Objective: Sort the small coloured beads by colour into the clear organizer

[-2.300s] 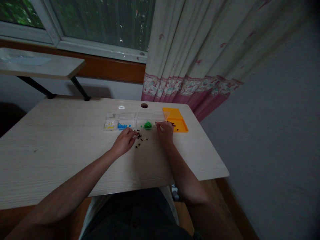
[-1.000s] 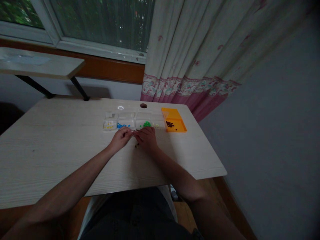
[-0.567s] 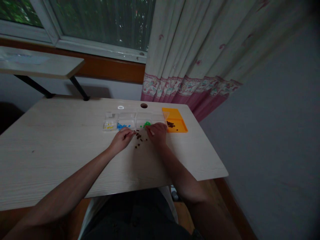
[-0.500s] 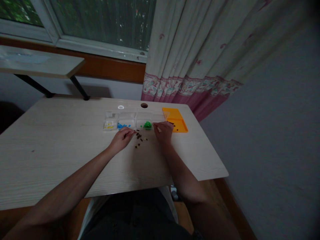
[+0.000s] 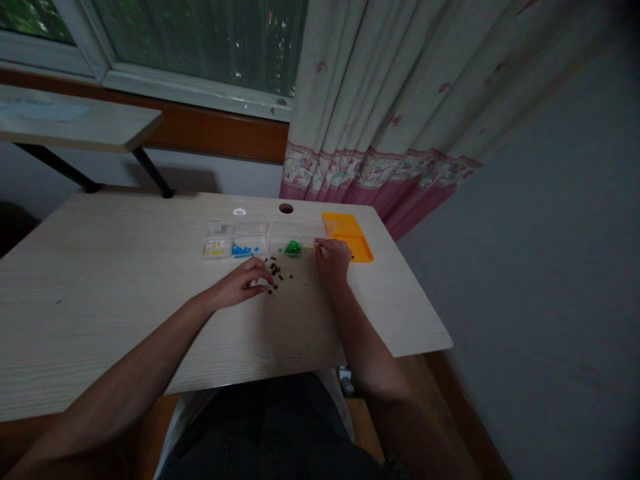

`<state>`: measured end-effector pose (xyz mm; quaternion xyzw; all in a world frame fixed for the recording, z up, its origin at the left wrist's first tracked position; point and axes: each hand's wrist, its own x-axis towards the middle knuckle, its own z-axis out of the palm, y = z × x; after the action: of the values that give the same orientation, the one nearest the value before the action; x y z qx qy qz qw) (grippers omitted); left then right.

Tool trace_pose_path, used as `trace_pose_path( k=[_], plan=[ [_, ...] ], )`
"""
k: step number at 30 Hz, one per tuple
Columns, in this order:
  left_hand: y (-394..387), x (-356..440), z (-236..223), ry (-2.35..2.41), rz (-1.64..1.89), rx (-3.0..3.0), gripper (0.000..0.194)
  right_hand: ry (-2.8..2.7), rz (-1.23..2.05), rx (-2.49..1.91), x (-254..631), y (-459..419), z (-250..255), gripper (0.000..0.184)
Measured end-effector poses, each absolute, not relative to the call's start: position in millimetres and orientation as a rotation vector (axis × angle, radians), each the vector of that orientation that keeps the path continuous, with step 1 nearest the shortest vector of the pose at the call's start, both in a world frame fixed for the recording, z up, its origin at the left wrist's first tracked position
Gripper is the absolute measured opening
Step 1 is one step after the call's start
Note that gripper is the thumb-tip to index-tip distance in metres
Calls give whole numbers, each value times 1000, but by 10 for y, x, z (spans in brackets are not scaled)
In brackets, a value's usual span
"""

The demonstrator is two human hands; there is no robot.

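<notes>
My left hand (image 5: 246, 283) hovers low over the table with thumb and fingers apart, at the left side of a scatter of small dark brown and pale pieces (image 5: 275, 269). Its fingertips are close to the nearest pieces. My right hand (image 5: 334, 259) is over the right end of a clear divided plastic box, fingers bent together; whatever they pinch is too small to make out. The clear box (image 5: 271, 244) has yellow pieces (image 5: 215, 250), blue pieces (image 5: 243, 250) and green pieces (image 5: 293, 247) in separate compartments. Pale bits (image 5: 310, 249) lie beside my right fingertips.
An open orange case (image 5: 361, 248) lies behind and right of my right hand, partly covered by it. A round cable hole (image 5: 286, 209) is near the table's back edge. At the back left stands a raised shelf (image 5: 125, 133); a curtain (image 5: 340, 147) hangs behind.
My left hand has opened and shifted slightly toward the nearer pieces. My right hand has moved slightly right, uncovering pale bits in the end compartment. The view has shifted a little.
</notes>
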<state>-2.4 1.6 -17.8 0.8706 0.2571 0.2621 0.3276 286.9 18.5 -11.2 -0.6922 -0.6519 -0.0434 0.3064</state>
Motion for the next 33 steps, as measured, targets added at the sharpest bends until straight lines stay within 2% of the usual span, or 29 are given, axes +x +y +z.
trace_pose_path(
  k=[11,21,27,33],
  plan=[
    [-73,89,-140,866,618,2419,32,-1744,-140,-1748,2860,204,-153,25],
    [-49,223,-255,1136,774,2403,17,-1769,-122,-1707,2832,196,-141,25],
    [17,91,-217,979,715,2372,25,-1767,-103,-1720,2836,198,-141,25],
    [-59,199,-202,1091,736,2435,23,-1794,-134,-1715,2826,197,-133,26]
  ],
)
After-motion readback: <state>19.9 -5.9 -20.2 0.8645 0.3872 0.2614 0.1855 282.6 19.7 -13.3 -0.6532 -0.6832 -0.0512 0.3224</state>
